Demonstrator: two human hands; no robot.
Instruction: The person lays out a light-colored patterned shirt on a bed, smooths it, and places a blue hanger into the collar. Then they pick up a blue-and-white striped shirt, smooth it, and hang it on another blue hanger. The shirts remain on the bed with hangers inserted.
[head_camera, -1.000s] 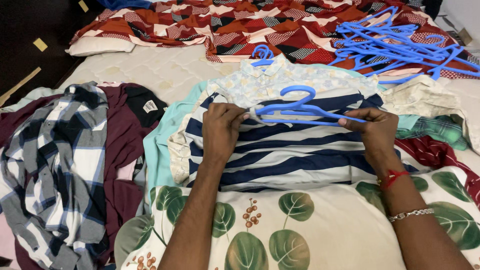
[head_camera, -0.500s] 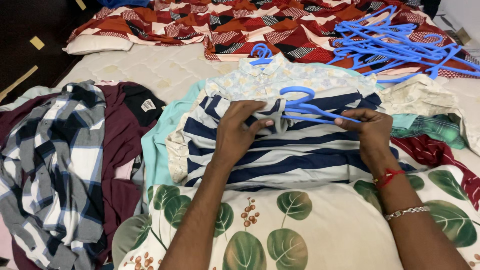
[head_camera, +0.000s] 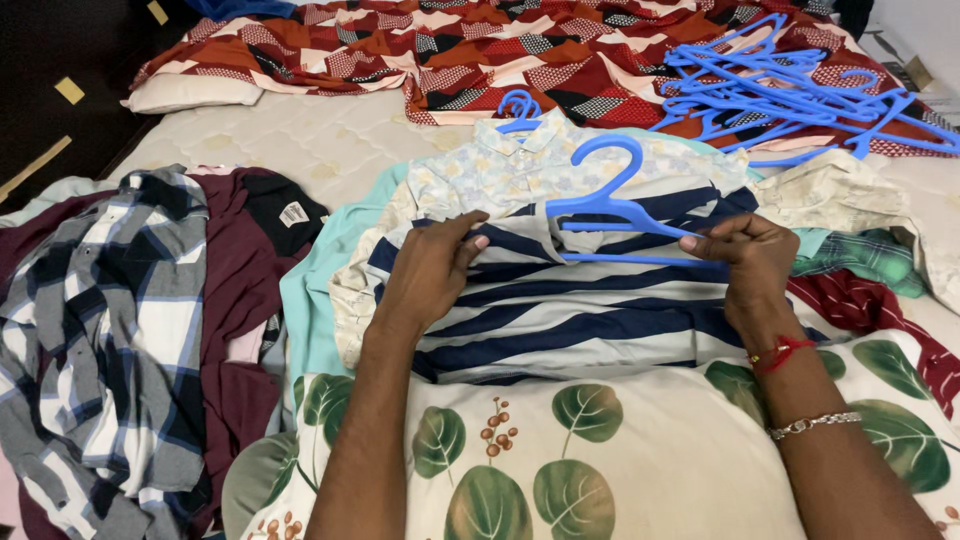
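Right now the left hand (head_camera: 432, 268) rests with loosely curled fingers pinching the collar of a navy-and-white striped shirt (head_camera: 560, 310), while the right hand (head_camera: 752, 262) is closed around the end of a blue plastic hanger (head_camera: 618, 205). Its hook stands upright above the shirt, which lies flat atop a pile of clothes on the bed (head_camera: 330, 140).

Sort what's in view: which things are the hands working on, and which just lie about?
In hand:
- blue hanger, pinched by right hand
- striped shirt, gripped by left hand

Lying about:
- heap of blue hangers
- plaid shirt
- maroon garment
- leaf-print pillow
- patterned red cloth
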